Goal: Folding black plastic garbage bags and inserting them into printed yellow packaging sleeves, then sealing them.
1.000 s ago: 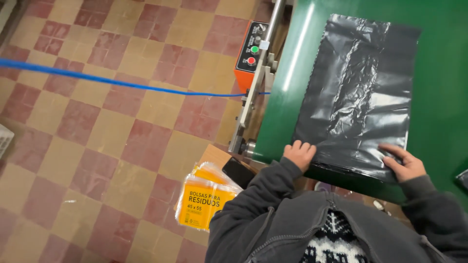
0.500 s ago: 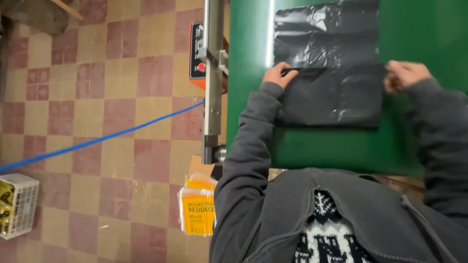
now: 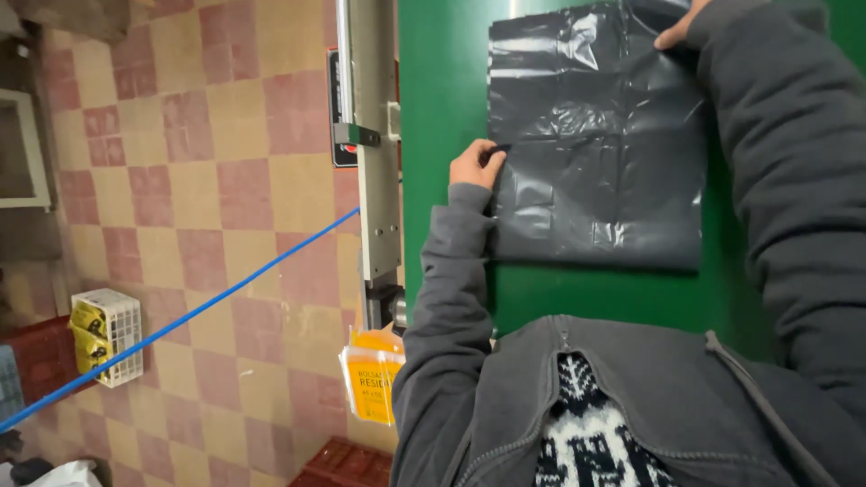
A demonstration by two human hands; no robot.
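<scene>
Both hands are working the black plastic bag (image 3: 595, 144) lying flat near the green tabletop's (image 3: 442, 81) left edge: left hand (image 3: 476, 164) pinching its left side, right hand (image 3: 678, 29) pressing its top, folding barely begun.

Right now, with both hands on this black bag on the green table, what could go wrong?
1. The bag is thin and creased; the left hand pinches only its edge, so a hard pull might tear or bunch it.
2. The right hand holds just the far corner, so the bag may slide on the smooth table.
3. The left hand works near the metal rail.
</scene>
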